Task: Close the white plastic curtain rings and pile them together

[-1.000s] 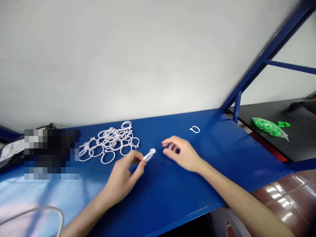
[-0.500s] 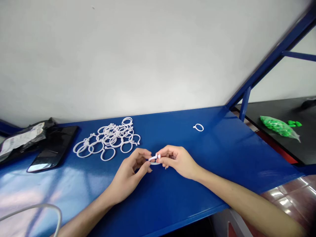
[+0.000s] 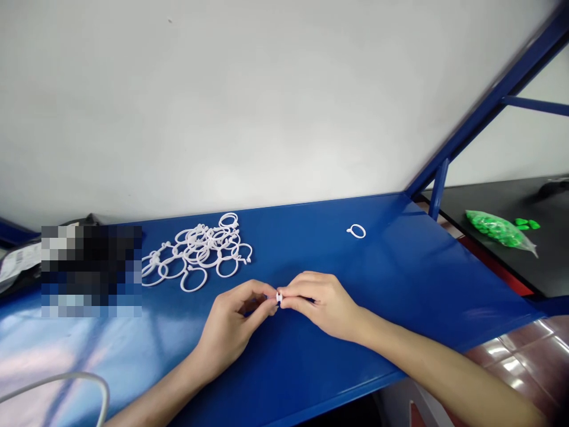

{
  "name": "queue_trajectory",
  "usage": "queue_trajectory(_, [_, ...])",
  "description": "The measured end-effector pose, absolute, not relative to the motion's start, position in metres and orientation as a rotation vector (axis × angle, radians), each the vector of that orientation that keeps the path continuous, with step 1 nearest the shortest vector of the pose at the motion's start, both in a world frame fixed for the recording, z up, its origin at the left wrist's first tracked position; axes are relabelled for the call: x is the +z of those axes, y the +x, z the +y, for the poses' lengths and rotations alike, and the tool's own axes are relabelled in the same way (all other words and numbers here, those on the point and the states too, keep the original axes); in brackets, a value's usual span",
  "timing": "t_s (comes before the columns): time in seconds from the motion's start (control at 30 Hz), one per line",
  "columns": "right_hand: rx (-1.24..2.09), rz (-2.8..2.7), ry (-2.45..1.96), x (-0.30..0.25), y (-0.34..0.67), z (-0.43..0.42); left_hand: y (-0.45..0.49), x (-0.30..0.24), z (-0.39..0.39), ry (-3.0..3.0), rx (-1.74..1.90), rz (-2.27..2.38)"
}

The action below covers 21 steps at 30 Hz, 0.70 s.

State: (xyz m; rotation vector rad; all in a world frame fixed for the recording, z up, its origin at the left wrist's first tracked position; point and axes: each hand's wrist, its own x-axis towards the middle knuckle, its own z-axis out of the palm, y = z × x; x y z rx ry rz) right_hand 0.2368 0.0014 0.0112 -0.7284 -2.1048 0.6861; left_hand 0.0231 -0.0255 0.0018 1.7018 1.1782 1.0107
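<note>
Between my fingertips, low over the blue table [image 3: 338,356], is a white plastic ring [image 3: 279,297]; only a small part of it shows, the rest being hidden by my fingers. My left hand [image 3: 242,314] pinches it from the left with thumb and index finger. From the right, my right hand [image 3: 320,302] grips it the same way, the two sets of fingertips nearly touching. A heap of similar white rings with small knobs [image 3: 193,279] lies behind my left hand. One single white ring [image 3: 358,231] lies apart, behind my right hand.
A pixelated dark patch [image 3: 93,273] covers the table's left side, with a black package [image 3: 22,264] beside it. A pale cable [image 3: 104,391] curves at lower left. On a dark table at right lies a clear bag of green pieces [image 3: 498,228]. A blue frame bar [image 3: 438,190] rises at right.
My hands have come closer together and slightly lower. The ring's band, visible between them before, is now mostly hidden by my fingers. The heap and the single ring have stayed put.
</note>
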Motion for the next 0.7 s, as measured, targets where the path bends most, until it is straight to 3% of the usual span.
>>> queue_trajectory(0.33, [0.474, -2.195, -0.704, 0.017, 0.236, -0.007, 0.026, 0.004, -0.033, 1.988, 1.253, 1.100])
queue_trajectory(0.7, [0.363, -2.272, -0.710, 0.002, 0.237, -0.005, 0.027, -0.002, -0.031, 2.156, 1.143, 1.102])
